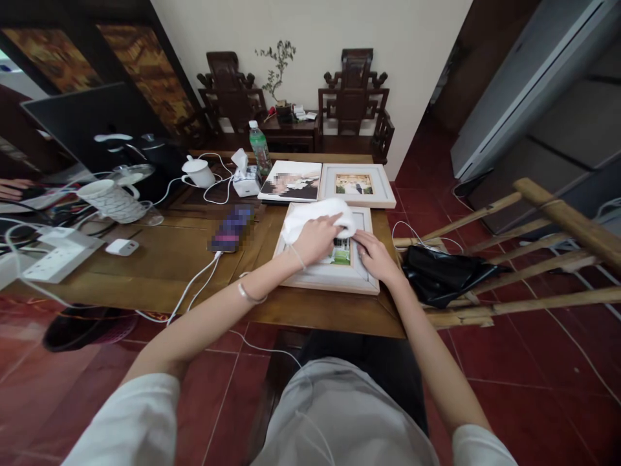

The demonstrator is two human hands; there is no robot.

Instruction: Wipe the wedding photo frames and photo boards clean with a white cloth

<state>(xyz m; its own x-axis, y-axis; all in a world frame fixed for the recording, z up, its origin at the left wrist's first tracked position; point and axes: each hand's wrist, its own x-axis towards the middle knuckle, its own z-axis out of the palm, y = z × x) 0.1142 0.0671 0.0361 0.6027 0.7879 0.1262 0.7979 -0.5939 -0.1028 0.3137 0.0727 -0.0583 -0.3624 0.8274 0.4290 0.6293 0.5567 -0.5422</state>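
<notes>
Near the right edge of the worktop (pixel 330 314), the person's left hand (pixel 317 239) holds a bunched white cloth (pixel 308 215) over a picture frame (pixel 334 275), while the right hand (pixel 376 256) rests on its right border, grip unclear.

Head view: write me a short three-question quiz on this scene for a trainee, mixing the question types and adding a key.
1. Which hand lies on top of the white cloth over the picture frame?
2. True or false: the phone has a white cable plugged into it.
3. Fill in: the potted plant by the wall stands between two dark wooden ____.

Key:
1. The left hand.
2. True.
3. Chairs.
</notes>
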